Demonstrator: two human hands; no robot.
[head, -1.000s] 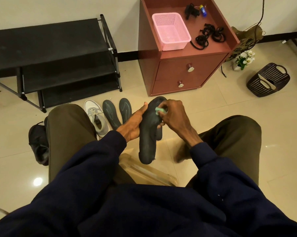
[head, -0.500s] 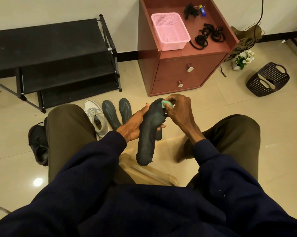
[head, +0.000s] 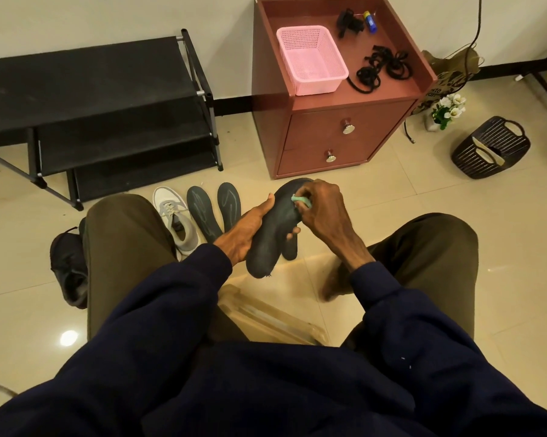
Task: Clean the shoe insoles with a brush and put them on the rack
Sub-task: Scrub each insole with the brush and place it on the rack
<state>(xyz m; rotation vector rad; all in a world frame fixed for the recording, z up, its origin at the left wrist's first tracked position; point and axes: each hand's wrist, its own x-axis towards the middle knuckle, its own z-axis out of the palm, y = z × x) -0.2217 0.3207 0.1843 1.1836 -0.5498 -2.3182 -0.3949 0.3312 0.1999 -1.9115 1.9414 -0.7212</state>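
A seated person in a navy sweatshirt and olive trousers works above a cream tiled floor (head: 423, 197). The black three-tier metal-framed shoe rack (head: 92, 89) stands at the wall, beyond and well to the left of the left hand (head: 247, 228), with no insoles visible on its shelves. A reddish-brown two-drawer wooden cabinet (head: 344, 134) sits just beyond the right hand (head: 322, 212). A white and grey sneaker (head: 174, 216) and two dark grey foam insoles (head: 203, 212) lie flat on the floor just left of the left hand, toes toward the rack. The left hand grips a dark charcoal insole (head: 272, 228) round its middle, thumb along the near edge. The insole's long axis runs from the toe, up by the cabinet, down to the heel near the lap. The right hand pinches a small teal brush (head: 300, 201) against the toe end. Brushing looks mid-course, and strokes would likely follow that axis toward the heel. The left hand is the nearer one to the rack.
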